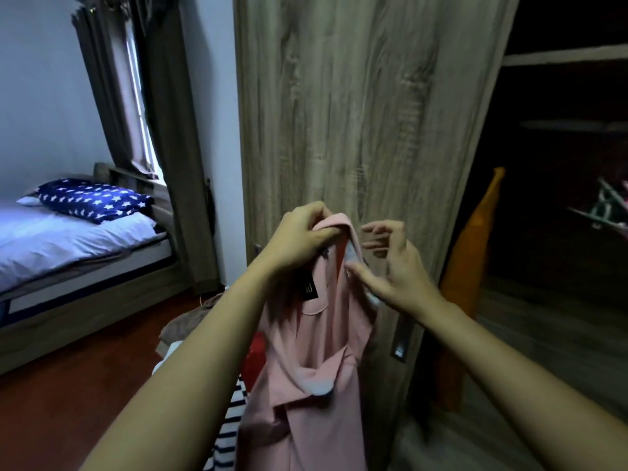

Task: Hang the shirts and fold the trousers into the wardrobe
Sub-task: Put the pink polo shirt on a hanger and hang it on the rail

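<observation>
Gripping pink shirt (316, 334) in left hand (299, 236); black label (310, 288) unreadable.

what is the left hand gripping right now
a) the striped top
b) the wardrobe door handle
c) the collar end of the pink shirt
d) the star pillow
c: the left hand has its fingers curled round the top of the pink shirt, held up in front of the wardrobe door.

Pink shirt (306, 362) hanging limp, collar bunched, before wooden wardrobe door (367, 113)
</observation>
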`<state>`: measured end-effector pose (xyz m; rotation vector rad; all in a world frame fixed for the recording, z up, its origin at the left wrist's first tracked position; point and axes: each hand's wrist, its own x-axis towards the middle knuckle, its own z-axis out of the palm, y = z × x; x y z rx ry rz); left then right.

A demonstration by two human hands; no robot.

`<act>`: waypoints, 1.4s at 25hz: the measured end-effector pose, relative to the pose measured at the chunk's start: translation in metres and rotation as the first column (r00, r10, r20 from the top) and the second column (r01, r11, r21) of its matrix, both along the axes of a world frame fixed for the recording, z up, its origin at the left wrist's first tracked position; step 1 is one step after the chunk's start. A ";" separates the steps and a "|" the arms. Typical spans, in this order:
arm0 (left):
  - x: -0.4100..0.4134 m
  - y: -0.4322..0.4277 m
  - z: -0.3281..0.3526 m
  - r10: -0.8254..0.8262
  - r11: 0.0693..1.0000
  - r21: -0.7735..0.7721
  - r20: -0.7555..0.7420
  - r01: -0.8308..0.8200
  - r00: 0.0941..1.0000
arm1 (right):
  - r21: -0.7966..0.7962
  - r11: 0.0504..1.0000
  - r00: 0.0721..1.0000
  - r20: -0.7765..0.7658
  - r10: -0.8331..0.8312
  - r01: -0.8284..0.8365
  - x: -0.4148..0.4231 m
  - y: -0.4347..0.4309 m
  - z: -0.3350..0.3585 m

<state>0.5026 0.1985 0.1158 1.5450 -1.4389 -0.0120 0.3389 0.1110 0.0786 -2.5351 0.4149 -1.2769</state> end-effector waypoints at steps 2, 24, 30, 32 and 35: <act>-0.011 0.001 0.010 -0.003 1.000 -0.031 -0.041 0.002 0.999 | -0.174 0.983 0.998 -0.002 -0.056 0.055 -0.009 0.004 0.017; -0.116 -0.083 -0.107 -0.252 0.831 0.274 -0.590 0.485 0.767 | -0.358 0.837 0.887 -0.048 -0.458 0.413 -0.158 -0.006 0.095; -0.172 -0.116 -0.104 -0.443 0.835 -0.133 -0.738 0.534 0.509 | -0.376 0.754 0.756 -0.182 -0.629 0.538 -0.245 -0.015 0.086; -0.171 -0.122 -0.101 -0.409 0.861 -0.032 -0.636 0.507 0.655 | -0.367 0.683 0.611 -0.308 -0.730 0.631 -0.272 -0.026 0.072; -0.161 -0.131 -0.098 -0.404 0.801 0.227 -0.476 0.553 0.781 | -0.470 0.591 0.370 -0.483 -0.794 0.655 -0.297 -0.035 0.046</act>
